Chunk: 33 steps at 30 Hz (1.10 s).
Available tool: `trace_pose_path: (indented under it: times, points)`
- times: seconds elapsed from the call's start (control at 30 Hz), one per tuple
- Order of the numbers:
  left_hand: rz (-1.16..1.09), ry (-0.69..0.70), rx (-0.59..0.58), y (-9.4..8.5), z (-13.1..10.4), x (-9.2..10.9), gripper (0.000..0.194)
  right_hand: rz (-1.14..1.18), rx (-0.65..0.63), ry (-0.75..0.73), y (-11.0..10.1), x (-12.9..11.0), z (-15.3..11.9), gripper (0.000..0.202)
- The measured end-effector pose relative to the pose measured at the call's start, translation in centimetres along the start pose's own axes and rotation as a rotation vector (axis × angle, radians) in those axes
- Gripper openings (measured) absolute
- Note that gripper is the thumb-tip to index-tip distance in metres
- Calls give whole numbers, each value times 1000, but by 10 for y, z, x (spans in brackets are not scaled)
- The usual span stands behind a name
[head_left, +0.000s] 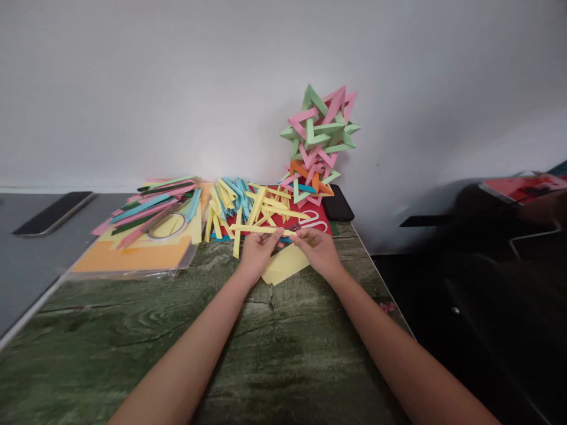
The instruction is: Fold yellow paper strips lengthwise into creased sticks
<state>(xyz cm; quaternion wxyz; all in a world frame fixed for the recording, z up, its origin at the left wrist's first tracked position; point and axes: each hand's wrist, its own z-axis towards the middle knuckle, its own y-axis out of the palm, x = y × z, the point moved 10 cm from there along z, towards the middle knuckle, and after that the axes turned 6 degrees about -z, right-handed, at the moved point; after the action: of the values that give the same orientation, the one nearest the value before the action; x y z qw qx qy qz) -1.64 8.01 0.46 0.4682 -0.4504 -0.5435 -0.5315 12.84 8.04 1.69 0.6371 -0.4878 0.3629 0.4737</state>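
Note:
Between my hands a folded yellow paper strip [261, 229] is stretched roughly level. My left hand [258, 251] pinches it near its middle, and my right hand [319, 248] pinches its right end. Under and between the hands lies a flat sheet of yellow paper [286, 264] on the table. Just behind, a heap of folded yellow strips [266, 206] and blue strips [239, 195] rests on a red sheet [316, 212]. Scissors with white handles [319, 221] lie on the red sheet, their blades partly hidden behind my right hand.
Green and pink folded-paper star models [323, 127] are stacked at the back right beside a black phone [339, 203]. Colored strips, a tape roll [167, 226] and orange paper [133, 255] lie to the left. Another phone [55, 212] rests on the grey surface. The dark green table [133, 330] meets a wall.

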Motion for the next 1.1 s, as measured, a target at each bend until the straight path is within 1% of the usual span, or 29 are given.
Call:
trace_pose_path:
  times: [0.1,0.23,0.4,0.5,0.6,0.73,0.87,0.97,1.03,1.1]
  points:
    - [5,-5,-45,5,-2,2,28,5,-4,-19,-1,-2,-1,19]
    - [37,39,-109,12,-2,5,25,14,-21,1,1,-2,-2,19]
    - [68,37,-86,7,0,-1,29,41,57,-4,-5,-2,-1,18]
    - [95,26,-87,6,0,-5,30,12,19,-4,-2,-1,0,18]
    - [108,26,-81,6,0,-3,31,6,-27,-9,2,-1,0,18]
    - [75,5,-66,6,0,-1,32,41,-35,3,3,1,0,18]
    - [45,19,-63,8,-2,2,30,58,-90,27,9,4,0,20]
    - [49,22,-21,3,0,1,32,33,-70,38,6,6,0,23]
    - [19,37,36,-4,1,1,35,20,-58,50,5,9,1,26]
    - [-66,51,112,-13,3,2,34,37,-53,61,4,11,2,26]
